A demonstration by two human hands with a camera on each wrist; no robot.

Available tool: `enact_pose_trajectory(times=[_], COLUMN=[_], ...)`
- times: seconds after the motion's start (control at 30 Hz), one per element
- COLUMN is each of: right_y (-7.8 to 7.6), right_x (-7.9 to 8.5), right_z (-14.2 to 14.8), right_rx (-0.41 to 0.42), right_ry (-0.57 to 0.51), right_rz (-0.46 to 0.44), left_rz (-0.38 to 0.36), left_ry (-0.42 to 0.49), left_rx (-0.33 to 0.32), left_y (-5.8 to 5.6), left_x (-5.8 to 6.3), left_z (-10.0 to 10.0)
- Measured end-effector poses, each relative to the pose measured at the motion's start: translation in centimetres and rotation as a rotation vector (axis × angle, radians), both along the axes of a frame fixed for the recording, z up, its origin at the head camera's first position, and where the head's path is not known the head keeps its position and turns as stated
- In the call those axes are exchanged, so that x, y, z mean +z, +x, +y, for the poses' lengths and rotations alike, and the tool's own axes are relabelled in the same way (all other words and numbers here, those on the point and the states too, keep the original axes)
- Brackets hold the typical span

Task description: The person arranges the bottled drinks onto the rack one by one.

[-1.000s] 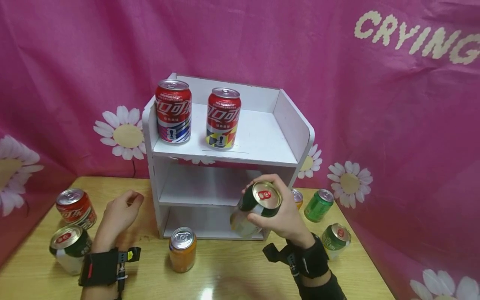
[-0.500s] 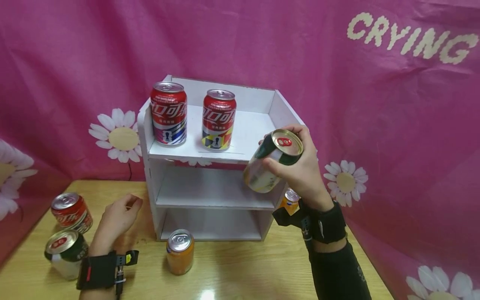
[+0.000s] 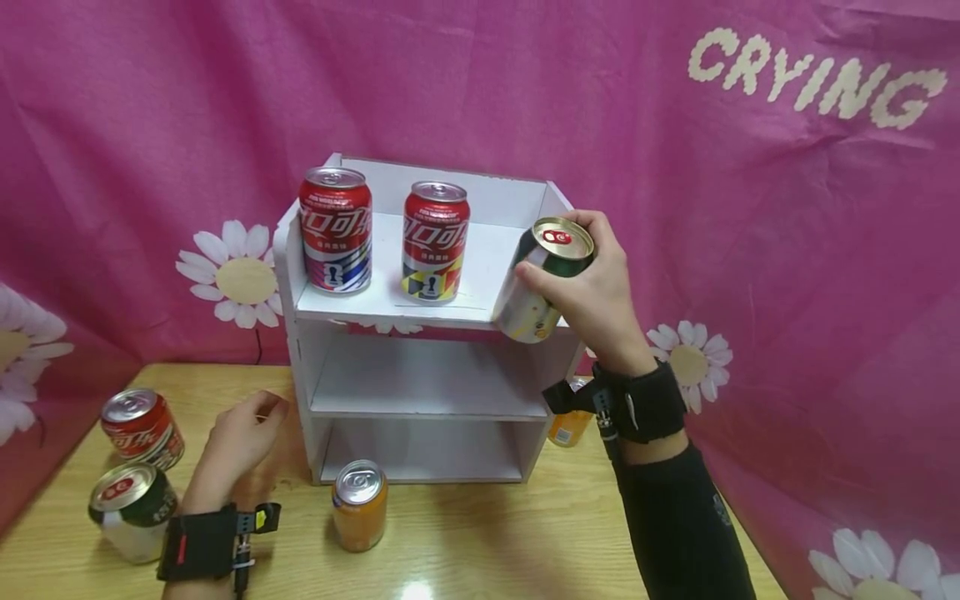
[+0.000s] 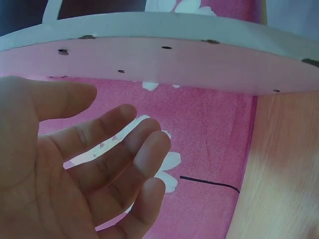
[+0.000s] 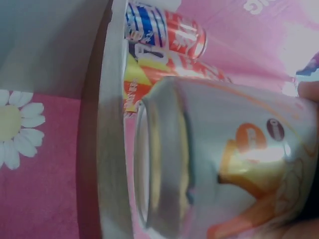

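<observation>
We find a green-and-white can (image 3: 528, 300) tilted by the white shelf (image 3: 427, 412)

Right of centre in the head view, we see the right hand (image 3: 600, 287) with thumb and fingers curled round the green-and-white can, near the edge of the top board (image 3: 483, 258). Two red cans (image 3: 335, 237) stand on that board, at upper left. At lower left, the left hand (image 3: 242, 435) has its fingers loosely bent, apart from the thumb. An orange can (image 3: 360, 518) stands at lower left of centre.

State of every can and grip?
Held green-white can: lid closed
Right grip: holding that can
Top-shelf red cans: both upright
Tabletop red can: upright
Tabletop green-white can: upright, closed
Front orange can: upright, closed
Rear orange can: upright, partly hidden
Left grip: loosely curled, empty
</observation>
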State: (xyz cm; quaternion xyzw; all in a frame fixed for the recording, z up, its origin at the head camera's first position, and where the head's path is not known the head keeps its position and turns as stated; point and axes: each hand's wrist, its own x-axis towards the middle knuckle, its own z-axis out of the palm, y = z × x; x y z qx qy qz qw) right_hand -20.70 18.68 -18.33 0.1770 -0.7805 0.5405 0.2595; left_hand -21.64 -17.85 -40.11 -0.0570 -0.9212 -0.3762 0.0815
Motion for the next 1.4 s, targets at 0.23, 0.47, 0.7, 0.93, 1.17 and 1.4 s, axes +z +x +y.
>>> enact_pose_trajectory(times=[0.23, 0.47, 0.7, 0.93, 1.17, 1.4], right_y=[-1.3, -1.9, -2.1, -2.6, -3.1, -3.1], right_x=[0.4, 0.4, 0.2, -1.3, -3.5, -3.5], right_z=[-0.2, -0.3, -0.5, -0.9, -1.2, -1.0], right_rx=[-0.065, -0.088, -0.161, -0.218, -0.154, -0.211], right_ry=[0.023, 0.035, 0.040, 0.102, 0.110, 0.163], right_rz=[-0.052, -0.069, -0.064, 0.060, 0.039, -0.068], left_rz=[0.010, 0.009, 0.005, 0.003, 0.002, 0.005], left_ry=[0.013, 0.017, 0.019, 0.021, 0.015, 0.020], left_rx=[-0.006, -0.006, -0.014, -0.012, -0.008, -0.005], left_y=[-0.1, 0.1, 0.0, -0.1, -0.1, 0.0], left_x=[-0.4, 0.0, 0.1, 0.2, 0.1, -0.2], left_z=[-0.1, -0.2, -0.3, -0.4, -0.4, -0.5])
